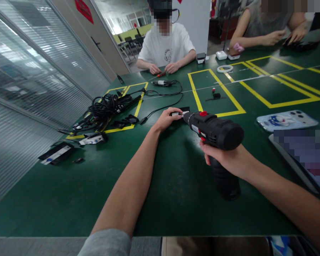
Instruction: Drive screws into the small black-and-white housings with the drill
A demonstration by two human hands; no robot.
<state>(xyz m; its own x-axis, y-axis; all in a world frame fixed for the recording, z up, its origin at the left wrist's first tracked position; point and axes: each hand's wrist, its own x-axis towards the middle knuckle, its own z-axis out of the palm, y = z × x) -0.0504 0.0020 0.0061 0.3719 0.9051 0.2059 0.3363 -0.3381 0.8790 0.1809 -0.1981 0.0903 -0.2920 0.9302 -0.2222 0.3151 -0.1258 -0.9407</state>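
Note:
A black and red power drill (216,131) is held by its grip in my right hand (226,156), its chuck pointing away to the left. The drill's tip meets a small black and silver part (177,114) lying on the green table (176,192). My left hand (167,119) is closed on that part, with the fingers over its top. A black piece (186,109) shows just behind it. The exact contact between bit and part is too small to make out.
Tangled black cables (106,108) lie at the left, near a black and white piece (57,153). A phone (286,120) and a tablet-like device (304,156) are at the right. Across the table, a person (166,46) handles a red tool (161,74); another person sits farther right.

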